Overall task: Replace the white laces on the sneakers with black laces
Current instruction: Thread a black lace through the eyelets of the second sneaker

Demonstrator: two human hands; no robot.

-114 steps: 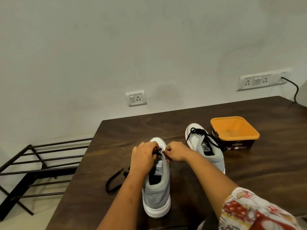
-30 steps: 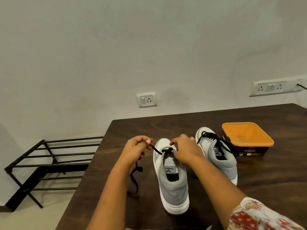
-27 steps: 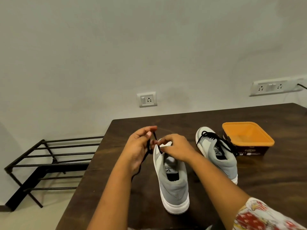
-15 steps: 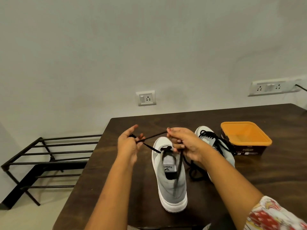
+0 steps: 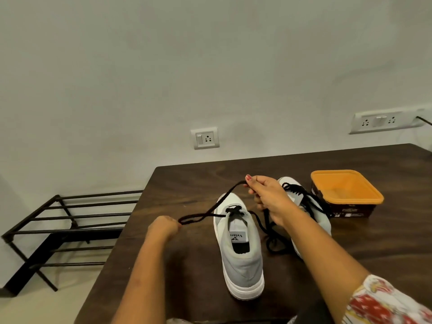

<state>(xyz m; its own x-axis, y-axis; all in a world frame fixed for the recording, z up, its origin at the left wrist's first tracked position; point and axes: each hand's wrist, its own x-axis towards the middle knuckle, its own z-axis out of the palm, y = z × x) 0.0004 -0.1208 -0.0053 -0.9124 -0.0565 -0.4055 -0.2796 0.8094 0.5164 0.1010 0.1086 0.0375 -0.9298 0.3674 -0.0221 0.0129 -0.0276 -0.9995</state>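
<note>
A grey and white sneaker point(image 5: 240, 249) stands on the dark wooden table point(image 5: 187, 178), heel toward me. A black lace point(image 5: 205, 215) is threaded through its front eyelets. My left hand point(image 5: 163, 228) is closed on a loop of that lace to the left of the shoe. My right hand point(image 5: 268, 197) pinches the lace above and right of the toe, and more lace hangs down from it to the table. A second sneaker point(image 5: 311, 206) with black laces lies behind my right arm, partly hidden.
An orange tub point(image 5: 346, 192) with a dark base stands right of the second sneaker. A black metal rack point(image 5: 65, 220) stands on the floor left of the table. The table's left edge runs close to my left hand. Wall sockets point(image 5: 205, 138) sit behind.
My left hand has dropped lower and toward me, pulling the lace out to the left. My right hand has risen slightly, stretching the lace between the two hands.
</note>
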